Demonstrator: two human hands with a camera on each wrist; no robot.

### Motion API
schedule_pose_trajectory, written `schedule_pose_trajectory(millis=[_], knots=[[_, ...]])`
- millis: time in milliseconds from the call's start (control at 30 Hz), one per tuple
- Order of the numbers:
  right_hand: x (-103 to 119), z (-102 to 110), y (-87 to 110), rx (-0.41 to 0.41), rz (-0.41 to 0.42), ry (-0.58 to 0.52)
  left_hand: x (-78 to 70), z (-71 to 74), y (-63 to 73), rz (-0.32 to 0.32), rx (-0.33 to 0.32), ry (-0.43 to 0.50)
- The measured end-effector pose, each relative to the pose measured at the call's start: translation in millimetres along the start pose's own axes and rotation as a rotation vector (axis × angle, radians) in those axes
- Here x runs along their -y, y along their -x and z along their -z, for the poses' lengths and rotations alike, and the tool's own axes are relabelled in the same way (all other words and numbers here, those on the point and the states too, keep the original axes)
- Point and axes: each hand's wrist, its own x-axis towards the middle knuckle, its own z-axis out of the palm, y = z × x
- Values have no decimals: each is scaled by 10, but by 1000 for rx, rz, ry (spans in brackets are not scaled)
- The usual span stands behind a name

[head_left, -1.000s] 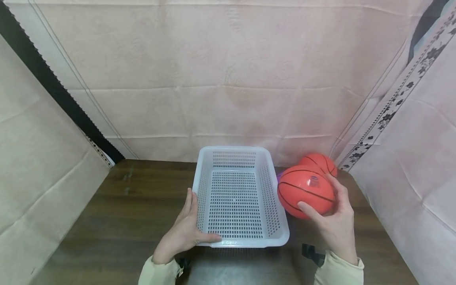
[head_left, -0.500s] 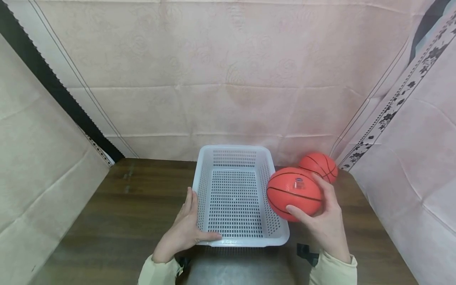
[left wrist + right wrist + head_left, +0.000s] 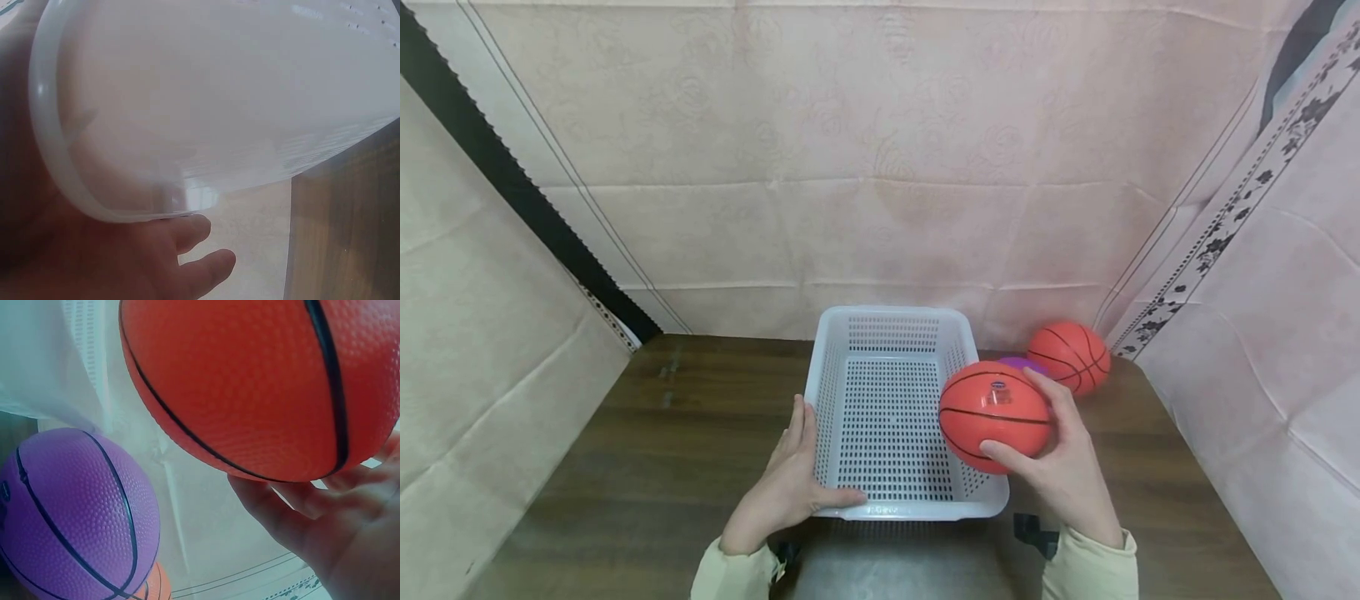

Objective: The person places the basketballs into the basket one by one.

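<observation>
A white perforated plastic basket point(image 3: 892, 417) stands on the table. My left hand point(image 3: 793, 487) rests against its near left corner, straight fingers along the outer left wall and thumb along the front rim; the left wrist view shows the fingers point(image 3: 206, 269) outside the rim. My right hand point(image 3: 1060, 467) grips an orange-red toy basketball point(image 3: 992, 417) from its right side, holding it over the basket's right rim. A second orange-red basketball point(image 3: 1071, 358) lies at the back right. Beside it is a purple ball point(image 3: 1021, 363), mostly hidden in the head view but plain in the right wrist view.
The brown wooden table point(image 3: 700, 450) ends at a pale cloth wall point(image 3: 880, 167) behind the basket. Cloth walls also slope along the left point(image 3: 482, 333) and right point(image 3: 1262, 375) sides. A dark strap point(image 3: 1036, 533) hangs at the right wrist.
My right hand has carried the gripped basketball leftward and slightly nearer, from beside the basket to above its right part. The purple ball shows more now. My left hand and the basket stay put.
</observation>
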Motion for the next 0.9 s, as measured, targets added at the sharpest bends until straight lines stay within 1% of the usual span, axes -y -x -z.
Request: schedule_pose_trajectory(millis=[133,433,667,900], knots=[[-6,-29,-11,26,1,-9,-14,-2,-5,6,-8,-1],[-72,-104,-40,92,1,15,-28,3,-11,13,-12,-17],[-94,-166,-43,135,-45,17,-21,-5,-6,18,-11,-5],[-106,-214,-42,154,3,29,-14,-14,-3,18,-16,-20]])
